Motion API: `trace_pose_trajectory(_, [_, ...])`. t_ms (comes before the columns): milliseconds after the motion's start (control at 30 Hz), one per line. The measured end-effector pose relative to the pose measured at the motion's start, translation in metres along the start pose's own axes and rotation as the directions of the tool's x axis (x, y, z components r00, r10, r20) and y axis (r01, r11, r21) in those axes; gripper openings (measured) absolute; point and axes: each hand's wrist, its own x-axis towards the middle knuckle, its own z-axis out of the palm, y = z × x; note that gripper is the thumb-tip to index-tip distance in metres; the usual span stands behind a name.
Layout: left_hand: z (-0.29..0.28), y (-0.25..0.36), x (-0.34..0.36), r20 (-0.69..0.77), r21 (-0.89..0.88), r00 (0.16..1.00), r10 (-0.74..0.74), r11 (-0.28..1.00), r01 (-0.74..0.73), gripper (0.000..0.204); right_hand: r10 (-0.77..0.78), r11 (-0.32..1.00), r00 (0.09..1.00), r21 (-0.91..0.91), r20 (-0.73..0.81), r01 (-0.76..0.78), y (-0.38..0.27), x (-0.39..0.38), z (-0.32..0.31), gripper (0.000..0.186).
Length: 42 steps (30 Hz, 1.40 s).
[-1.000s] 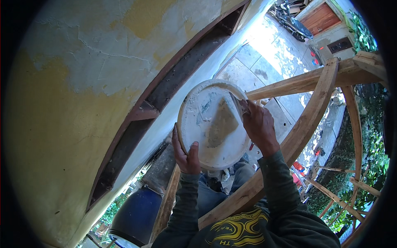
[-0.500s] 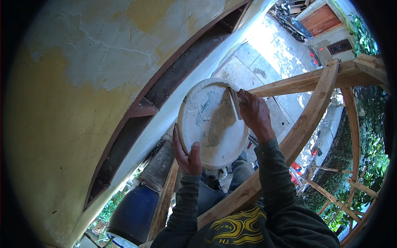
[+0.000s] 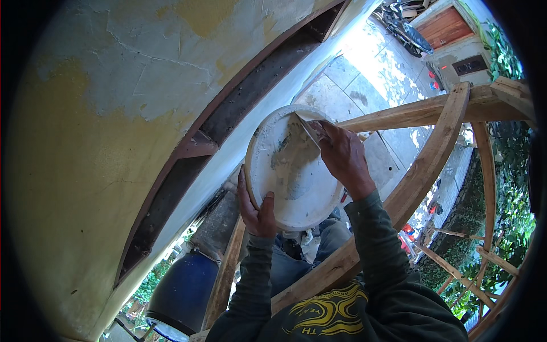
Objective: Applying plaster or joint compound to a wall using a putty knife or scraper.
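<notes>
A round, shallow white pan (image 3: 310,194), smeared with pale plaster, is held up in front of me. My left hand (image 3: 259,211) grips its lower left rim, thumb on the inner face and fingers round the outside. In my right hand (image 3: 345,154) is a flat scraper (image 3: 307,128), its thin blade resting on the inside of the pan near the upper rim. The fingers of that hand are closed round the scraper, and most of its handle is hidden. A grey-green smear (image 3: 290,151) of residue marks the pan's face beside the blade.
To the left rises a wall (image 3: 142,114) with peeling yellow paint and a brown-framed recess (image 3: 239,85). Wooden scaffold poles (image 3: 421,165) cross at my right and below me. A dark blue barrel (image 3: 185,290) stands lower left. Far below lies a tiled floor (image 3: 342,85) with a motorcycle (image 3: 404,28).
My right hand has moved left with the scraper, and its blade now leans the other way across the pan's upper part. The left hand keeps its hold on the rim.
</notes>
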Motion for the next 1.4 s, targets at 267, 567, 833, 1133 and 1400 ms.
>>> trace_pose_trajectory(267, [0.000, 0.001, 0.005, 0.050, -0.060, 0.998, -0.044, 0.997, 0.047, 0.085, -0.175, 0.981, 0.984, 0.085, 0.029, 0.172, 0.009, -0.016, 0.008, 0.035])
trace_pose_trajectory(567, [0.006, -0.013, 0.021, 0.036, -0.078, 0.998, -0.059, 0.995, 0.062, 0.084, -0.103, 0.758, 0.929, 0.633, 0.356, -0.159, 0.035, -0.019, -0.018, 0.038])
trace_pose_trajectory(833, [0.003, -0.013, 0.050, -0.031, -0.165, 0.998, -0.052, 0.985, 0.046, 0.085, -0.105, 0.377, 0.985, 0.922, 0.135, -0.087, -0.008, 0.036, -0.056, 0.039])
trace_pose_trajectory(1133, [-0.009, -0.028, 0.042, -0.046, -0.153, 0.997, -0.069, 0.986, 0.061, 0.083, -0.004, 0.844, 0.772, 0.413, -0.635, 0.343, -0.121, 0.102, 0.003, 0.040])
trace_pose_trajectory(1400, [-0.023, -0.055, 0.027, -0.053, -0.084, 0.995, -0.085, 0.993, 0.080, 0.080, -0.304, 0.848, 0.785, 0.222, -0.540, 0.482, -0.145, 0.051, 0.048, 0.042])
